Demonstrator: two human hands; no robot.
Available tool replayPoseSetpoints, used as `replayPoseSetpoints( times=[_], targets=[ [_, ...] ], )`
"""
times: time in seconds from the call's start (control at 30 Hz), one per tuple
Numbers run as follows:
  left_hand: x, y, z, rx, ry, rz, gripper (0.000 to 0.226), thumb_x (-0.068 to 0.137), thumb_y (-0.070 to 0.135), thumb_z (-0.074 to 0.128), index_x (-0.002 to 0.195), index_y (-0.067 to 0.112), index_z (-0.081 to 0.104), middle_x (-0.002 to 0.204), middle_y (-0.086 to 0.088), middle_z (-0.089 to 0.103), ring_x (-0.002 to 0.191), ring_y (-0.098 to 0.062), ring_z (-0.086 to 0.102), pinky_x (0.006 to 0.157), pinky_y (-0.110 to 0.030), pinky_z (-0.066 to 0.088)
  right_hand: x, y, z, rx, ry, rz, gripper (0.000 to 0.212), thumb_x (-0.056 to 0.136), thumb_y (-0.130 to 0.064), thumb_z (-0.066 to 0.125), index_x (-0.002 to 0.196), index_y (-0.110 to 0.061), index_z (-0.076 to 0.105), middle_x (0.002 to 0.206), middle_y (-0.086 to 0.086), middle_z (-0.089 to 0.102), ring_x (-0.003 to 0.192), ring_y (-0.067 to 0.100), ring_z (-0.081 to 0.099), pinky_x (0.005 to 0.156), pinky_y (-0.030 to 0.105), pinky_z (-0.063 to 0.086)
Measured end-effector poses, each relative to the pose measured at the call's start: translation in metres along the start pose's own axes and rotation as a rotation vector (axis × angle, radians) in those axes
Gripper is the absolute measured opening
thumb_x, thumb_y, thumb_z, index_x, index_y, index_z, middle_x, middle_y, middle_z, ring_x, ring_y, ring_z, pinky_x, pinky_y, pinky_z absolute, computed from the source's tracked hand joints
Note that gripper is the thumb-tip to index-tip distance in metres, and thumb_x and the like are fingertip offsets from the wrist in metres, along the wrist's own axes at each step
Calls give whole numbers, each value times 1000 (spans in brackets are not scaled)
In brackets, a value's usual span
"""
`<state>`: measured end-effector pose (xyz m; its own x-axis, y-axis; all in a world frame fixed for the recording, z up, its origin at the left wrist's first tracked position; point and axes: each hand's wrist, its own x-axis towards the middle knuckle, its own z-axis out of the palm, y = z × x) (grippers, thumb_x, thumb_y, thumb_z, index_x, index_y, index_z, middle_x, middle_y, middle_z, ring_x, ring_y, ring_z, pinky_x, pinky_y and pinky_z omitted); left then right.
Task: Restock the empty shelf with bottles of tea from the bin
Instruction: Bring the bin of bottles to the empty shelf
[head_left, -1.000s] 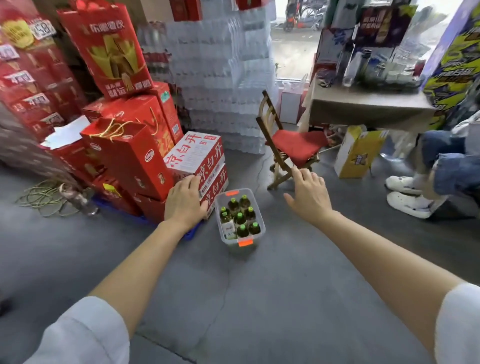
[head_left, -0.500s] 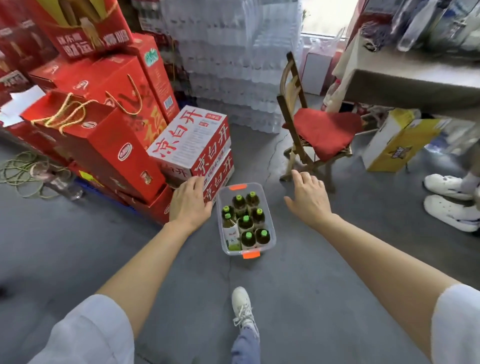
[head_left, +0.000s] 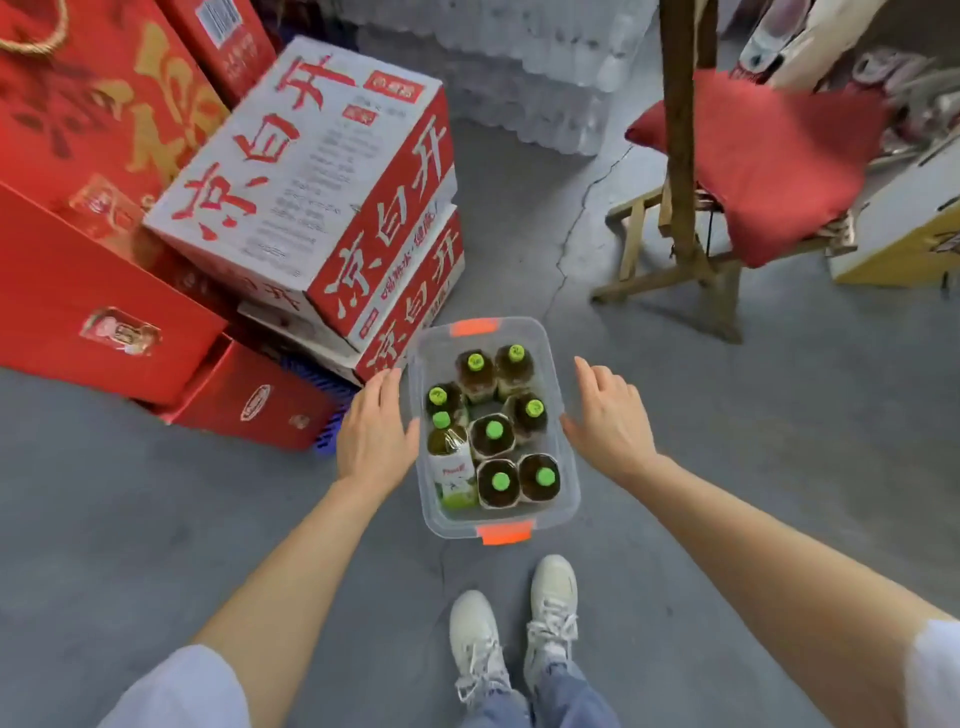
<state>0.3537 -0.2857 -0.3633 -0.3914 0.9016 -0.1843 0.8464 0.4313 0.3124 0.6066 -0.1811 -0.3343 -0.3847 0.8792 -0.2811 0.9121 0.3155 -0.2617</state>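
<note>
Floor (head_left: 156, 519) — grey concrete, cracked | bin (head_left: 566, 467) beside red cartons (head_left: 311, 171) | left hand (head_left: 374, 441), right hand (head_left: 608, 421) — fingers spread, holding nothing

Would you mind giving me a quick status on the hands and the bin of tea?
Left hand and right hand open, flanking the bin, gripping nothing. Tea bottles all inside, one lying tilted. Red-and-white cartons close on the left side.

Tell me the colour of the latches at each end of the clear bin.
Orange, on the latches of the bin, clearest in the head view.
</note>
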Motion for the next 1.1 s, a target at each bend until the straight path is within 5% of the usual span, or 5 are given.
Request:
replayPoseSetpoints(
  times=[0.37,0.53,0.67,0.77,1.1],
  targets=[
    [53,-65,203,-145,40,-209,77,91,19,62,154,18,17,145,-13,35,125,-31,47,97,-43,46,95,66,187,145,-44,143,77,91,-26,56,152,-20,10,140,10,37,111,32,49,84,40,49],
    [61,-67,234,-325,81,-318,74,95,17,56,155,25,13,136,-13,44,107,-30,57,79,-39,48,109,78,222,259,-73,199,76,96,-25,49,152,-33,-2,131,8,40,72,27,52,59,34,44],
    [67,-67,241,-416,139,-368,75,94,12,58,155,30,18,128,-13,54,112,-26,56,92,-41,50,114,75,235,414,11,229,78,95,-13,49,152,-38,3,115,7,54,86,26,56,77,41,50],
    [68,-67,242,-513,167,-399,75,91,6,62,153,29,27,102,1,57,90,2,52,81,-12,43,115,72,237,527,85,279,75,93,-5,49,152,-38,15,117,10,58,96,26,56,87,41,48],
    [88,-29,198,-534,103,-249,71,87,-4,60,149,22,36,73,-4,40,69,-14,43,64,-10,39,94,90,202,706,175,488,74,89,1,44,148,-41,29,125,8,60,108,28,57,97,45,49]
  ],
)
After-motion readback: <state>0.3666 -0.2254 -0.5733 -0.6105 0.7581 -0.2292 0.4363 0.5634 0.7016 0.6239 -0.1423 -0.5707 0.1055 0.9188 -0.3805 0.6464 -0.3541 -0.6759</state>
